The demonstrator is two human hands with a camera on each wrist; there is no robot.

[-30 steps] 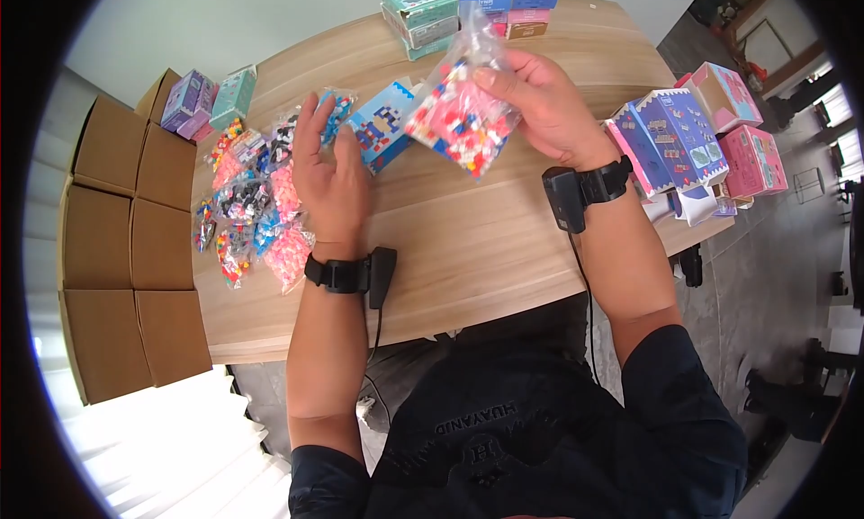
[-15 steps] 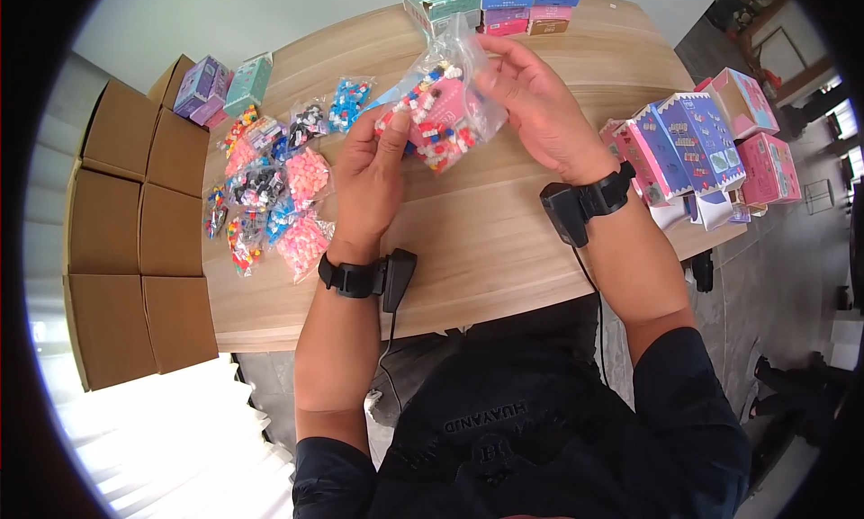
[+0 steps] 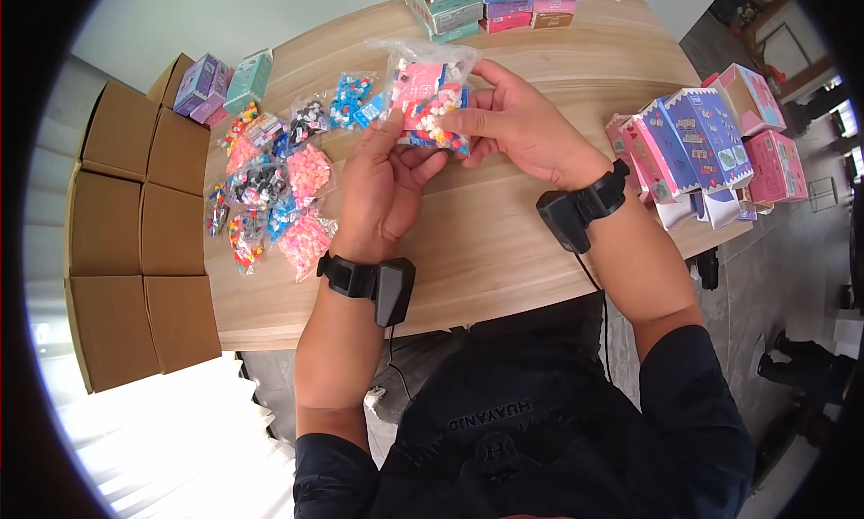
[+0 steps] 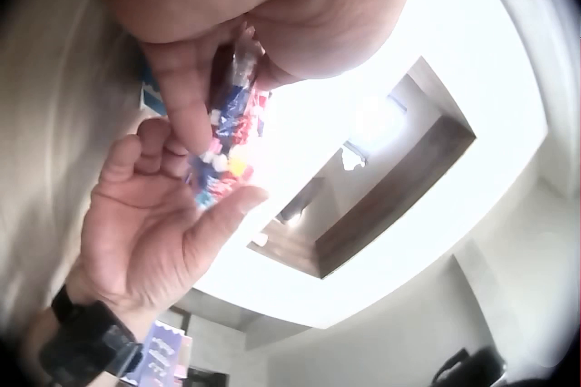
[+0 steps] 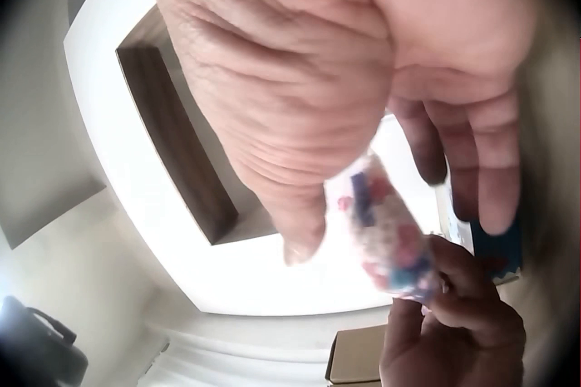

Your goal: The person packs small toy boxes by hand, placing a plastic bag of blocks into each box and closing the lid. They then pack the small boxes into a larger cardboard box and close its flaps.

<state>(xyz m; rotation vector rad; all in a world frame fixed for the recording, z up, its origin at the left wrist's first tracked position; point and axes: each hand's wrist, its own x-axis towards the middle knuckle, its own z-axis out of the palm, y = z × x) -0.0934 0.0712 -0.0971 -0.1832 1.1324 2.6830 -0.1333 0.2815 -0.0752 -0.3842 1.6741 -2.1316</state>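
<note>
Both hands hold a clear plastic bag of small colored building bricks (image 3: pixel 423 80), with a pink printed piece among the white, red, yellow and blue bricks. My left hand (image 3: pixel 376 188) pinches its lower left side, thumb on the front. At the lower right, my right hand (image 3: pixel 531 128) pinches it with the thumb in front and fingers behind. The left wrist view shows the bag (image 4: pixel 234 128) edge-on between the two hands. Behind the bag lies a blue box (image 3: pixel 369 112), mostly hidden. Left of my left hand, several similar brick bags (image 3: pixel 261 184) lie in a group.
Brown cartons (image 3: pixel 106 222) are stacked along the table's left edge. Purple boxes (image 3: pixel 200 89) and a mint box (image 3: pixel 249 82) stand at the back left. More stacked boxes (image 3: pixel 443 4) sit at the far edge. Opened boxes, one dark blue (image 3: pixel 697 141), crowd the right side.
My left hand has come in from beside the bag and now pinches it. The bag has moved slightly left and turned more upright, and my right hand's grip has shifted from its top to its lower right.
</note>
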